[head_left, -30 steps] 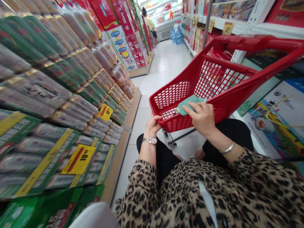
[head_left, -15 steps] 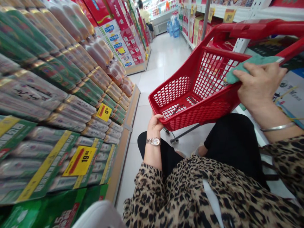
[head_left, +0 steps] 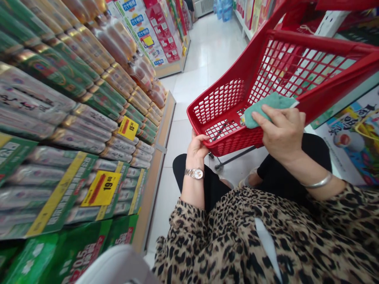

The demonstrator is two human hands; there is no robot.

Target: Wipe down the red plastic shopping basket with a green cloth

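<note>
- Shrink-wrapped cans [head_left: 74,130] in glossy film, stacked on a shelf with a pale edge [head_left: 155,177]
- Smooth white floor tiles [head_left: 204,67], open between shelf and basket
- Left hand [head_left: 197,152], fingers curled around the basket's edge
- Red plastic shopping basket [head_left: 233,145], tilted, walls of square mesh
- Soft green cloth [head_left: 265,110], bunched inside the basket against the mesh
- Right hand [head_left: 281,132], fingers close together, pressing the cloth
</note>
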